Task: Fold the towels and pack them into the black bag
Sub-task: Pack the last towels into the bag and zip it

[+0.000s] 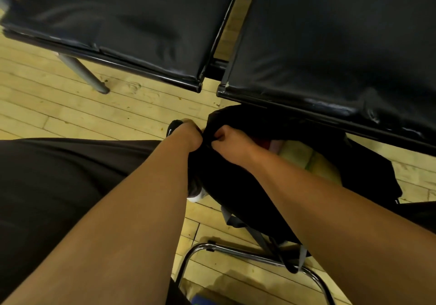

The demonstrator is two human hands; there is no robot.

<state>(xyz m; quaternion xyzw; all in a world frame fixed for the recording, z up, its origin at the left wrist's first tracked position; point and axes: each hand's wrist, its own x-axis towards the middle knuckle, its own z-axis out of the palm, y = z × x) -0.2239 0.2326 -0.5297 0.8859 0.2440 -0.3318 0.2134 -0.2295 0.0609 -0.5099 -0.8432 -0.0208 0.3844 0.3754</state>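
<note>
- The left hand [188, 133] and the right hand [230, 137] are meeting at the rim of the black bag [236, 186] — each is pinching a bunch of its dark fabric, with the knuckles lying close together.
- The cloth is puckering and sagging around the two grips, so I am judging it thin, soft and light. It is offering no stiffness of its own, and the mouth is likely collapsing wherever nobody is holding it.
- For the bag, the rim on either side of the mouth is looking like the best place to take hold. Whether a zip or a cord is running there I cannot tell — it is dark and blurred.
- Just right of the right hand, the towels are showing in the opening. A yellow-green towel [311, 161] is filling most of the gap and a pinkish one [274, 144] is peeping out beside it. Both are looking plump, light and squashable, so flat pressing fingers probably suit them better than a pinch.
- The bag is sitting on the wooden floor [70, 116], its far part tucked under the near edge of the right-hand black seat [342, 45].
- Further out, a black shoe [175, 127] is lying just left of the left hand, and a chrome chair frame [236, 250] is curving across the near side.
</note>
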